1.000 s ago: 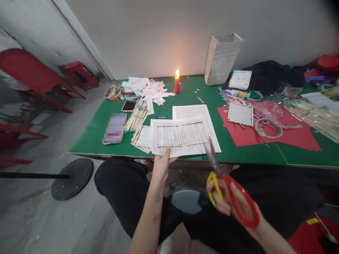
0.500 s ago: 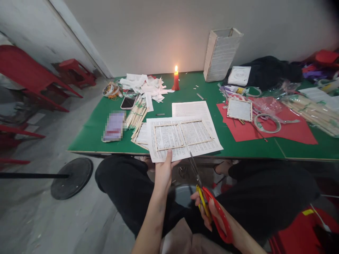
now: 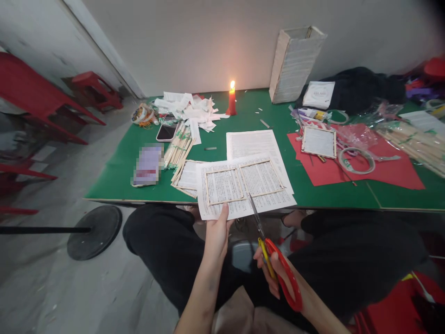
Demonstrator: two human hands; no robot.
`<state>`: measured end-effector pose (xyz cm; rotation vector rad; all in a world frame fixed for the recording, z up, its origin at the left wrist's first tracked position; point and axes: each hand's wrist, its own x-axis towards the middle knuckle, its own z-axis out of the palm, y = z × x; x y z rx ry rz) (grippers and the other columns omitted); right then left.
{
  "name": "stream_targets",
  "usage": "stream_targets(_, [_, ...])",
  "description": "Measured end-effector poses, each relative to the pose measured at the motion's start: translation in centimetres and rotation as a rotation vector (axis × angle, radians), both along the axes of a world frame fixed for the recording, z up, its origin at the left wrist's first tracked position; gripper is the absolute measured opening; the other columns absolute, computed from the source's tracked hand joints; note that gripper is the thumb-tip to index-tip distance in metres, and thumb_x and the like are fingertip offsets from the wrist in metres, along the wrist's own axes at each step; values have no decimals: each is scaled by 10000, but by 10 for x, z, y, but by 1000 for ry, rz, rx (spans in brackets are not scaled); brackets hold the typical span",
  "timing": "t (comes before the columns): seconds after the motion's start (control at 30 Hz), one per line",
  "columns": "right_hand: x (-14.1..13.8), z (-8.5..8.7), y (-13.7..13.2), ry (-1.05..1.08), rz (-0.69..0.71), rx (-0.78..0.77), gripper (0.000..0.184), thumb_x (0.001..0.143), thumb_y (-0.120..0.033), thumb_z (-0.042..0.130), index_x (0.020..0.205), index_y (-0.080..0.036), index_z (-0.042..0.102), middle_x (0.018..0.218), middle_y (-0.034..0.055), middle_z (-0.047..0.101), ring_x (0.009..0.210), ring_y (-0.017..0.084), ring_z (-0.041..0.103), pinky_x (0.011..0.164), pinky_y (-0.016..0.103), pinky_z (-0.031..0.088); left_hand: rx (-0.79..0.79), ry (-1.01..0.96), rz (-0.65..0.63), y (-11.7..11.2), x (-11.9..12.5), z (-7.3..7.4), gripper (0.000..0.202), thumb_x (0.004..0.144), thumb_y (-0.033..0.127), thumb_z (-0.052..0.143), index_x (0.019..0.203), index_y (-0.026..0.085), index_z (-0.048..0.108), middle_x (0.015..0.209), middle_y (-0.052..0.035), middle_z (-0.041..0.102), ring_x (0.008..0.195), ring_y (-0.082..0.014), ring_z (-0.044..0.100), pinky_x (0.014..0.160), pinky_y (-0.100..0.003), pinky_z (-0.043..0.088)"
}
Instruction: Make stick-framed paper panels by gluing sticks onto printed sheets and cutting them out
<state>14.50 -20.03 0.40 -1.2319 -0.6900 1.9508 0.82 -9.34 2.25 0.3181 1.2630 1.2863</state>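
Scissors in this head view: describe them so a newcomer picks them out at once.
Below the green table, find the right hand. It holds the scissors: one yellow loop, one red loop, steel blades reaching onto the printed sheet.

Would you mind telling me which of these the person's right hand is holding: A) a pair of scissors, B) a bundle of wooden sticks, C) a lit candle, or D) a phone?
A: the right hand grips the red-and-yellow handles of the scissors, whose blades lie over the printed sheet held by the left hand.
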Motion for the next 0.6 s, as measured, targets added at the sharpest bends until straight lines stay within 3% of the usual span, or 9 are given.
stream_targets(0.07, [-1, 0, -1, -1, -3, 30, 704, 745, -891, 458, 927, -212, 507, 557, -103, 336, 406, 45, 227, 369, 168, 307, 20, 58, -21, -2, -3, -7, 587, 873, 121, 694, 1419, 238, 512, 1441, -107, 574, 1238, -258, 621, 869, -267, 605])
stream_targets(0.13, [-1, -1, -3, -7, -9, 46, 707, 744, -889, 463, 939, -211, 512, 620, -84, 371, 433, 43, 250, 381, 168, 331, 59, 126, -62, -5, -8, -14, 570, 818, 196, 774, 1350, 218, 574, 1365, -120, 629, 1118, -275, 684, 755, -271, 633])
stream_targets(0.2, [0, -4, -5, -3, -15, 50, 672, 775, -858, 473, 950, -211, 516, 656, -72, 387, 457, 47, 267, 397, 172, 356, 83, 152, -128, -6, -12, -17, 535, 769, 273, 823, 1255, 170, 624, 1150, -131, 721, 852, -247, 739, 611, -276, 628])
stream_targets(0.3, [2, -10, -10, 24, -19, 55, 592, 855, -779, 463, 992, -207, 528, 641, -72, 385, 462, 53, 273, 408, 172, 364, 94, 110, -207, -6, -15, -17, 475, 740, 334, 839, 1111, 112, 642, 818, -78, 723, 570, -167, 673, 506, -256, 582])
stream_targets(0.43, [2, -14, -13, 85, -38, 34, 551, 886, -733, 475, 1030, -205, 540, 647, -64, 402, 467, 57, 291, 418, 175, 394, 85, 84, -208, -7, -12, -12, 475, 726, 332, 844, 1083, 113, 620, 818, -66, 709, 562, -143, 659, 505, -232, 566])
stream_targets(0.6, [-3, -5, -6, 122, -85, -16, 594, 801, -786, 545, 910, -202, 524, 712, -50, 464, 420, 18, 272, 348, 153, 373, 46, 80, -195, -9, -9, -9, 499, 691, 316, 861, 1076, 122, 610, 798, -49, 699, 544, -138, 643, 495, -238, 560])
